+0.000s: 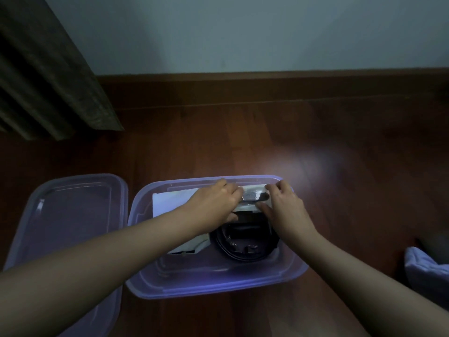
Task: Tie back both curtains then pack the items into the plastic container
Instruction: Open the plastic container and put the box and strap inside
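One packet [254, 196] pinched, left hand [215, 205], right hand [285, 211]

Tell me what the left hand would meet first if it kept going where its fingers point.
The small packet that both hands hold: the left hand is touching it now. Pushed on, it would probably run into the right hand, though depth is unclear.

Left of the translucent rectangular plastic container [213, 288] lies its flat plastic lid [68, 215]; inside the container, a clear flat packet [254, 197] above a black coiled cord [243, 254].
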Tool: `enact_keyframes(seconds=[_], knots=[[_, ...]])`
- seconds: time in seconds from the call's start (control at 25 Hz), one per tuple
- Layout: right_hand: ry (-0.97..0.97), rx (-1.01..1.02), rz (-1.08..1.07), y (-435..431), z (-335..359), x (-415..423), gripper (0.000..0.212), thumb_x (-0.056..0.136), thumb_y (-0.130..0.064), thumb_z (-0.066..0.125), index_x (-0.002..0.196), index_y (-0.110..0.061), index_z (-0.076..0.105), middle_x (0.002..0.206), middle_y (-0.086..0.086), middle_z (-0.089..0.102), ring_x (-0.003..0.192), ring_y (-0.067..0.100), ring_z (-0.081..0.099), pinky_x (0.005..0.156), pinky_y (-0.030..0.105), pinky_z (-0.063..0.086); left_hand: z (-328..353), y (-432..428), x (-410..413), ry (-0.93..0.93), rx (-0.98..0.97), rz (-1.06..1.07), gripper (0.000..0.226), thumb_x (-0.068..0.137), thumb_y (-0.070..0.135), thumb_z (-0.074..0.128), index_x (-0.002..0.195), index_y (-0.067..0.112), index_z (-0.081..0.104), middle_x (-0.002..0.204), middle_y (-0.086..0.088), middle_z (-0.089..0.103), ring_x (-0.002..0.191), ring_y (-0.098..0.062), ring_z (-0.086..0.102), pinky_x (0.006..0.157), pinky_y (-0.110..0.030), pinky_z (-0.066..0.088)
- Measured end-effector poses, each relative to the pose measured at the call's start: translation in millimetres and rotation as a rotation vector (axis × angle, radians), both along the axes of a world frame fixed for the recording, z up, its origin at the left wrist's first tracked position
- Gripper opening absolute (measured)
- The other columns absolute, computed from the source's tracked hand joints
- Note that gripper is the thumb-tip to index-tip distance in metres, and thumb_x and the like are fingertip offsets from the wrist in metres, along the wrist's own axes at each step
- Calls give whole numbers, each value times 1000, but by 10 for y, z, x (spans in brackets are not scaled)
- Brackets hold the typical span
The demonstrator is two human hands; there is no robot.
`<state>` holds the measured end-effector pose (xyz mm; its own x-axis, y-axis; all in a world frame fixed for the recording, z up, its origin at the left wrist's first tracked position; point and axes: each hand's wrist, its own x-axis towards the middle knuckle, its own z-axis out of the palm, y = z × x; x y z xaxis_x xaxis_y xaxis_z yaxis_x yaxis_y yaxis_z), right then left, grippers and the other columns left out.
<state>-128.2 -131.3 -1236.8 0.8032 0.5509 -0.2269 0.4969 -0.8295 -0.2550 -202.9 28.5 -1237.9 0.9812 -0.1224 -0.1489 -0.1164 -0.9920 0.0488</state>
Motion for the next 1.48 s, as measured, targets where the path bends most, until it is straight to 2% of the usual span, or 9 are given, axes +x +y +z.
enact_keyframes(seconds=[0.08,0.2,0.32,0.56,0.76,1.0,1.16,1.32,1.48], knots=[[-52,62,20,-7,44,-19,42,90,-34,55,121,-7,52,119,13,48,105,36,53,79,41,45,246,107,-51,-15,-189,115,56,92,40,52,138,10,40,137,-8,48,124,-24,43,100,-34,37],[-178,160,112,132,97,-81,44,89,-39,43,114,-6,57,107,15,55,95,37,57,74,40,49,438,523,-277,-266,-374,332,52,93,35,54,134,5,48,132,-13,56,120,-27,52,100,-32,38],[-203,238,273,539,178,-234,49,89,-41,37,113,-5,59,112,16,59,99,35,57,81,38,49,393,1046,-714,-367,-356,623,43,90,26,60,126,1,57,118,-19,63,102,-32,62,89,-34,46],[-69,267,688,1700,215,-1090,60,89,-45,36,122,1,55,127,22,57,116,36,55,99,44,44,103,1741,-1979,-214,-247,1113,40,89,26,60,112,-7,60,110,-29,63,99,-41,60,84,-42,46],[104,-14,890,2247,-105,-1790,72,96,-45,35,146,1,13,157,20,4,146,31,4,117,41,9,-316,1647,-2697,56,-154,1400,57,92,44,50,116,-7,51,119,-28,51,111,-40,48,96,-41,35],[183,-342,913,2271,-395,-2127,87,94,-55,30,145,1,-13,154,21,-20,143,35,-16,117,46,0,-457,1633,-2814,-90,-321,1591,42,96,34,46,117,-2,47,123,-27,48,111,-43,48,93,-45,39],[185,-111,890,2310,-359,-2139,84,92,-60,28,148,-4,-1,157,18,-10,145,32,-7,117,46,5,-225,1666,-2938,-227,-230,1524,34,98,34,40,112,3,43,106,-27,61,94,-47,59,77,-47,46],[115,148,824,2414,-213,-2049,89,76,-69,3,149,-18,11,159,10,3,146,27,-1,116,50,6,120,1988,-3198,-332,-274,1351,37,97,31,45,118,2,47,85,-21,63,77,-42,63,63,-37,42],[-56,391,679,2552,100,-1851,78,86,-68,26,149,-25,12,159,4,-3,146,21,-5,112,46,-10,470,2155,-3248,-398,-375,1228,25,97,28,44,112,9,49,63,5,50,53,-12,51,45,-23,34]])
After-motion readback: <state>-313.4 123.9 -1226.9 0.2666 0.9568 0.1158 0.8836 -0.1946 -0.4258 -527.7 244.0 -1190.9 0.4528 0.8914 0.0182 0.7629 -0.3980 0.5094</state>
